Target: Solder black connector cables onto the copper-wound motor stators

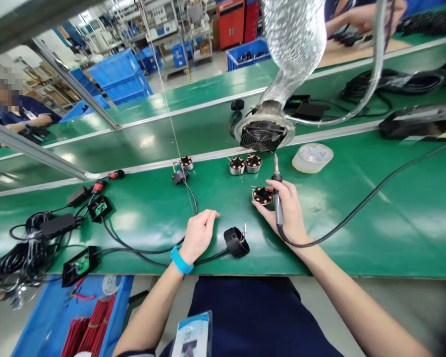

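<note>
My right hand [290, 210] holds a soldering iron [278, 206] with its tip pointing up and away from me. The thumb and index finger of that hand also reach around a small motor stator [262, 195] with copper windings. My left hand [200, 233], a blue band at its wrist, is closed above the table; whatever its fingers may hold is hidden. Between my hands lies a black round housing [236, 242] with coloured wires and a black cable. Two more stators [237, 165] sit side by side farther back. Another stator [186, 162] stands beside a second black housing [180, 176].
A fume extractor [263, 135] on a foil duct hangs above the back edge. Near it stands a round translucent tub [312, 157]. Cables [33, 238] and open black boxes [82, 265] with green boards lie left. A blue bin [113, 327] sits below. Co-workers are across the table.
</note>
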A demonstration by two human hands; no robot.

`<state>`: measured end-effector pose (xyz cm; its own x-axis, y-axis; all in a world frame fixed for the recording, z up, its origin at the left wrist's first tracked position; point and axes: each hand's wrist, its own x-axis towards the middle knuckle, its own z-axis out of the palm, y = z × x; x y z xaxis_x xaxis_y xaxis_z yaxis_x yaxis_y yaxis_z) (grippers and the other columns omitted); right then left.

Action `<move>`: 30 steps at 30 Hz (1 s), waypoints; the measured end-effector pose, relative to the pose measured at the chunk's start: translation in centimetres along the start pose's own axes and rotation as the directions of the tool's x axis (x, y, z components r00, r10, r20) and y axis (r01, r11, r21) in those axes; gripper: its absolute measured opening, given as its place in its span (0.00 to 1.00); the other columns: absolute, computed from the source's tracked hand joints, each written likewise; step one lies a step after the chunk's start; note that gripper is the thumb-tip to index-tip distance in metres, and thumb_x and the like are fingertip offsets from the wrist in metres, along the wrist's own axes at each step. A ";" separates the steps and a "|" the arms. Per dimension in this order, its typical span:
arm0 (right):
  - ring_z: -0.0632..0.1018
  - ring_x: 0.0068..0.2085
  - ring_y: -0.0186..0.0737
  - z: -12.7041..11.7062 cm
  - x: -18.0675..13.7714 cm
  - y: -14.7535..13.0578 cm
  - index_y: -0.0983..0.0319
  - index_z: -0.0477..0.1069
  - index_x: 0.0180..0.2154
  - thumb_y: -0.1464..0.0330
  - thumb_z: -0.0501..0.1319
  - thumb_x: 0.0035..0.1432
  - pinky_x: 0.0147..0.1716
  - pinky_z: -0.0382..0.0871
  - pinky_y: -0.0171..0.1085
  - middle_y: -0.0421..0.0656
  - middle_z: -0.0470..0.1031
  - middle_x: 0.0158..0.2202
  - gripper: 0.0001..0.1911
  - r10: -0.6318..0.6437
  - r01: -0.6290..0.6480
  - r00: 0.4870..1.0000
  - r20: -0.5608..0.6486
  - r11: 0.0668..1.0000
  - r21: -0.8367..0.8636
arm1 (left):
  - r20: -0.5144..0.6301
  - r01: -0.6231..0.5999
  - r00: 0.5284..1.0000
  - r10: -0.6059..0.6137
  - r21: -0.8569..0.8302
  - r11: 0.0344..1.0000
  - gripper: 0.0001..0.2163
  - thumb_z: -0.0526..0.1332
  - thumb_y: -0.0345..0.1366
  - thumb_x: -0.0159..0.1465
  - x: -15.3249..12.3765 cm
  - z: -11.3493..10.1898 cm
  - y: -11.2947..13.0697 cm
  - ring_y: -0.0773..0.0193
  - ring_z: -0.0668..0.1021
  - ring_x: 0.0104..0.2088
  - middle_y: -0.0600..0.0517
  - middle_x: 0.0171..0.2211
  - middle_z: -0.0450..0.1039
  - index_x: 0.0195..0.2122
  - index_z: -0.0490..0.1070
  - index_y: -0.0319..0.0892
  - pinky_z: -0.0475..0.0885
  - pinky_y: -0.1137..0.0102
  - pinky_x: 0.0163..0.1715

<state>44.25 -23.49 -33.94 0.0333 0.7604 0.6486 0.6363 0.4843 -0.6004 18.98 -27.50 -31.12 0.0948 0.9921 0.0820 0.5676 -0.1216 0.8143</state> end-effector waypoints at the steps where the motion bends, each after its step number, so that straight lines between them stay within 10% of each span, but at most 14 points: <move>1: 0.78 0.46 0.51 0.4 -0.2 -0.5 0.57 0.65 0.61 0.65 0.69 0.60 0.48 0.78 0.52 0.51 0.66 0.53 0.29 0.008 -0.009 1.000 0.018 1.000 0.012 | 0.001 -0.013 1.000 0.013 -0.017 1.000 0.18 0.53 0.45 0.74 0.2 0.0 0.4 0.59 0.80 0.39 0.48 0.38 0.81 0.38 0.80 0.44 0.70 0.67 0.44; 13: 0.78 0.47 0.50 1.9 -0.8 -1.8 0.55 0.64 0.62 0.65 0.71 0.60 0.49 0.78 0.51 0.51 0.64 0.56 0.31 0.006 -0.019 0.994 0.105 0.992 0.126 | 0.118 -0.261 0.958 0.263 -0.031 0.965 0.14 0.71 0.47 0.61 -1.8 1.5 5.2 0.58 0.76 0.38 0.45 0.38 0.75 0.42 0.82 0.44 0.72 0.63 0.42; 23: 0.76 0.53 0.51 -0.4 -1.0 -4.6 0.56 0.67 0.59 0.70 0.71 0.61 0.54 0.74 0.51 0.46 0.77 0.45 0.27 -0.047 0.048 0.999 -0.010 0.957 0.285 | 0.156 0.041 0.988 -0.005 -0.228 0.973 0.10 0.66 0.41 0.67 0.4 1.3 4.4 0.63 0.80 0.32 0.50 0.33 0.82 0.37 0.81 0.40 0.73 0.72 0.34; 30: 0.76 0.53 0.49 0.4 -1.4 -6.3 0.55 0.70 0.57 0.75 0.67 0.65 0.56 0.71 0.52 0.42 0.78 0.37 0.21 0.023 -0.040 0.999 0.043 0.891 0.453 | 0.173 -0.079 0.980 0.100 -0.124 0.989 0.07 0.65 0.37 0.68 1.0 1.3 4.8 0.69 0.73 0.29 0.52 0.31 0.77 0.37 0.82 0.41 0.66 0.73 0.31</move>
<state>39.89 -27.44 -31.22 0.0144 0.7892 0.6139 0.2163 0.5970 -0.7725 22.87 -27.16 -27.86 0.2914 0.9546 0.0627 0.4522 -0.1952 0.8703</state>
